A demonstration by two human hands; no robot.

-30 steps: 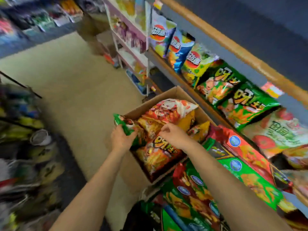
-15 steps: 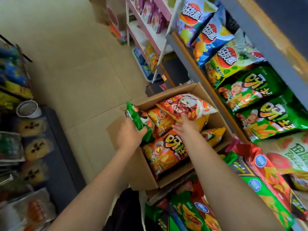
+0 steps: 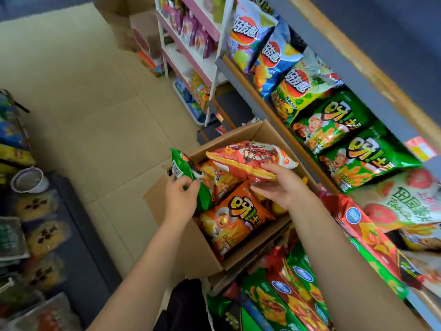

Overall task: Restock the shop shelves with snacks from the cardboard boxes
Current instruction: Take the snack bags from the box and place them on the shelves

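Shop aisle: left hand [image 3: 182, 199] fingers clenched on green bag [image 3: 191, 173]; right hand [image 3: 278, 185] fingers grasping red bag [image 3: 250, 157] over box [image 3: 202, 254].

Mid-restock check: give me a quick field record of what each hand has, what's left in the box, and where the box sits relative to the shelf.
left hand: gripping a green snack bag at the box's left edge
right hand: holding a red and white snack bag, lifted above the box
cardboard box: open, on the floor beside the shelf
box contents: orange snack bags, more underneath
shelf: to the right, stocked with green snack bags
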